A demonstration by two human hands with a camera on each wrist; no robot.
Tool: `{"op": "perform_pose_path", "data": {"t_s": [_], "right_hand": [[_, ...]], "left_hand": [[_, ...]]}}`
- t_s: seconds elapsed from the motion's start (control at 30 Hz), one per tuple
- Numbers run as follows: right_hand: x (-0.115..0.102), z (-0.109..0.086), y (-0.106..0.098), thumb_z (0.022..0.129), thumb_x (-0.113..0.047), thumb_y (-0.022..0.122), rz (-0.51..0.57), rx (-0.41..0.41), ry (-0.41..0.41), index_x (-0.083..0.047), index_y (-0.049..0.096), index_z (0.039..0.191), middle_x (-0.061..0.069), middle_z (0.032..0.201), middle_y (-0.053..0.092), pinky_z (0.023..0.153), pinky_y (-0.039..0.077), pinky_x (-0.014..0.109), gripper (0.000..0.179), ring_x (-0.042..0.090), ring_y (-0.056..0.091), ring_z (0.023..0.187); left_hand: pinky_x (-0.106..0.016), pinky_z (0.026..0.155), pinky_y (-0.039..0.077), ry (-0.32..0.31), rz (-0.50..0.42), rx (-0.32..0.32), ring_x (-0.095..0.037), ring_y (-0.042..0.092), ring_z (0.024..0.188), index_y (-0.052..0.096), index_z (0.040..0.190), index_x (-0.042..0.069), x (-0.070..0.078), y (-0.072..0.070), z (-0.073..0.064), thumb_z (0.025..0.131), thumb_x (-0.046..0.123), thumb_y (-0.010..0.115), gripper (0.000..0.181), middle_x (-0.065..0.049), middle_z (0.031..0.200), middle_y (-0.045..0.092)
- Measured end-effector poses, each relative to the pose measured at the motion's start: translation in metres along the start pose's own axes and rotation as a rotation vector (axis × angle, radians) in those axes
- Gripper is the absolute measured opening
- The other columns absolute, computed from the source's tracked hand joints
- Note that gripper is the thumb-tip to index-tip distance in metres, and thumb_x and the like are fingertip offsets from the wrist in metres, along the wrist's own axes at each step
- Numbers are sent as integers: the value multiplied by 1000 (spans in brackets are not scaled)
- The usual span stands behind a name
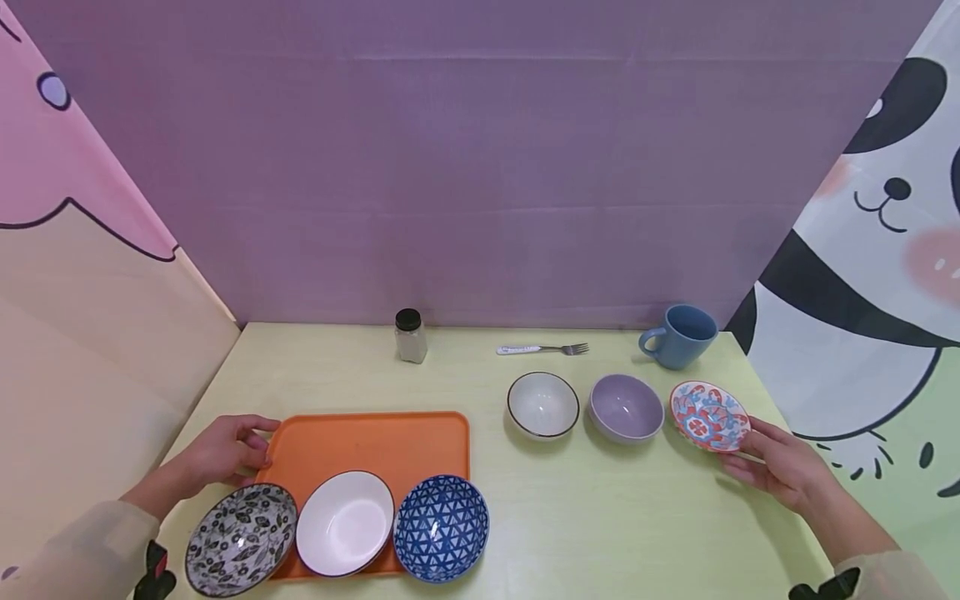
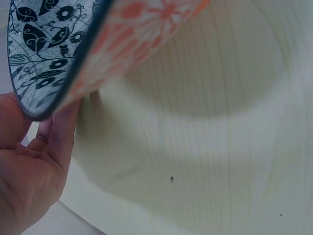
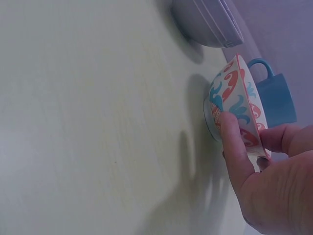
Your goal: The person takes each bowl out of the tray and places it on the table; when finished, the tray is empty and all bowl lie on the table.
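Observation:
My right hand pinches the near right rim of a small red, white and blue patterned bowl. In the right wrist view, fingers lie along the bowl's outside, with the thumb at its rim. My left hand is at the left edge of an orange tray, fingertips right at the rim. Just below that hand sits a black-and-white leaf-patterned bowl, tilted at the tray's left front corner. It hides part of the fingers in the left wrist view. Beside it are a white bowl and a blue triangle-patterned bowl.
A white dark-rimmed bowl and a purple bowl stand right of the tray. Behind them are a fork and a blue mug. A black-capped shaker stands near the back edge, before a purple backdrop.

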State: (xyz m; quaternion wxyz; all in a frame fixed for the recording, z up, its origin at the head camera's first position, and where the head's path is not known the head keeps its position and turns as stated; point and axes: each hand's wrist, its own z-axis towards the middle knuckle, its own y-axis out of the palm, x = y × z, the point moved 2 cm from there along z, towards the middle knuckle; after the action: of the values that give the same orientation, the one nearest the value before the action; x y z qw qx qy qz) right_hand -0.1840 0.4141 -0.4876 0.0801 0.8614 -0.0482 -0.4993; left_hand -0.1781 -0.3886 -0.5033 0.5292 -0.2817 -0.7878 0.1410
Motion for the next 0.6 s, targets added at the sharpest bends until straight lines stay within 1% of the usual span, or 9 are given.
{"op": "perform_pose_path", "data": {"t_s": [0.13, 0.23, 0.33, 0.43, 0.57, 0.6], "right_hand": [[0, -2, -2, 107, -7, 47, -20, 13, 2, -7, -14, 162, -4, 100, 74, 90, 60, 46, 82, 24, 76, 95], [-2, -5, -4, 107, -9, 50, -79, 41, 3, -4, -11, 163, -4, 100, 75, 89, 61, 47, 83, 23, 76, 96], [-5, -8, -4, 105, -12, 57, -173, 77, 5, -1, -4, 163, -4, 100, 76, 87, 61, 46, 85, 21, 76, 96], [-9, -11, -5, 102, -17, 63, -294, 106, -5, 2, 3, 162, -6, 101, 76, 86, 62, 44, 87, 16, 76, 96], [-16, -19, -5, 101, -24, 66, -480, 121, -52, 9, 11, 160, -9, 105, 75, 89, 61, 44, 86, 8, 74, 96], [-19, -21, -5, 101, -25, 66, -527, 123, -69, 10, 13, 159, -8, 108, 74, 89, 61, 44, 86, 6, 73, 95]], "left_hand": [[-41, 68, 63, -8, 17, 0, -24, 65, 82, 44, 147, -8, 2, 0, 0, 93, 0, 66, 59, -16, 103, 61], [-41, 68, 63, -7, 23, -7, -25, 65, 83, 43, 147, -9, 3, 0, 0, 93, 0, 67, 60, -17, 104, 60], [-41, 68, 63, -9, 23, -9, -24, 65, 83, 42, 147, -9, 3, 1, -1, 93, 0, 68, 61, -17, 105, 59], [-41, 68, 63, -2, 23, -15, -24, 64, 84, 41, 148, -10, 3, 0, -1, 93, 0, 67, 61, -17, 105, 59], [-41, 68, 63, 8, 24, -23, -25, 64, 83, 41, 148, -10, 3, -1, -1, 93, 0, 67, 61, -17, 105, 59], [-41, 67, 63, 10, 25, -23, -25, 64, 83, 41, 148, -10, 3, -1, -1, 93, 0, 67, 61, -17, 105, 59]]}}
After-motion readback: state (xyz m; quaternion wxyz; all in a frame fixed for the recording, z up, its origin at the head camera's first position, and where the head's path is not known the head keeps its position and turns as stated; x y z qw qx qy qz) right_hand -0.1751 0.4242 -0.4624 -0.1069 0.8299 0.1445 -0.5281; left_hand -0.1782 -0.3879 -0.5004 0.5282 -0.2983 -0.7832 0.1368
